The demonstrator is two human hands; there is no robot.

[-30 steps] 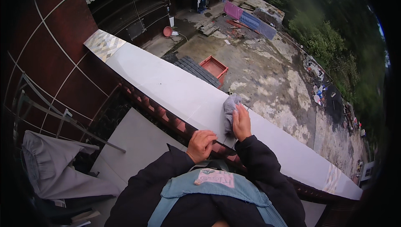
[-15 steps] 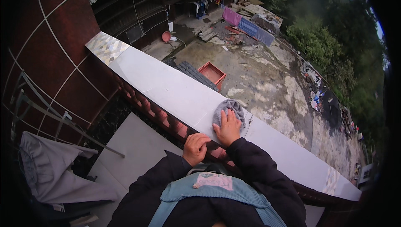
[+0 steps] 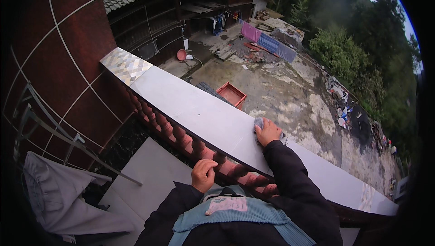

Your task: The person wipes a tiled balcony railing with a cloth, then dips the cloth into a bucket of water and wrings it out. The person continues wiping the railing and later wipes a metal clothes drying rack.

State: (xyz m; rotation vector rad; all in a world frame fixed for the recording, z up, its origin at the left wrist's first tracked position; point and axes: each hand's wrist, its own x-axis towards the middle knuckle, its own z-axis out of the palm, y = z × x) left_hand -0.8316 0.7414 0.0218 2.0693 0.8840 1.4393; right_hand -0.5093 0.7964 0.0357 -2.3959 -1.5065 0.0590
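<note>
A grey cloth (image 3: 258,123) lies bunched at the far edge of the white tiled railing top (image 3: 195,112). My right hand (image 3: 269,133) is closed around it and hides most of it. A thin dark wire loop shows beside the cloth, near my wrist. My left hand (image 3: 203,175) hangs on the near side of the railing, close to the red balusters (image 3: 179,136). Its fingers are curled in, with nothing seen between them.
A dark red tiled wall (image 3: 74,42) meets the railing on the left. Below it stand a metal rack (image 3: 90,152) and grey trousers (image 3: 59,191). Beyond the railing, a courtyard lies lower down, with a red crate (image 3: 232,94) and hanging cloths (image 3: 267,42).
My right hand has slid the cloth away from me to the railing's far edge, and its fingers have curled around it. My left hand has dropped back slightly toward me.
</note>
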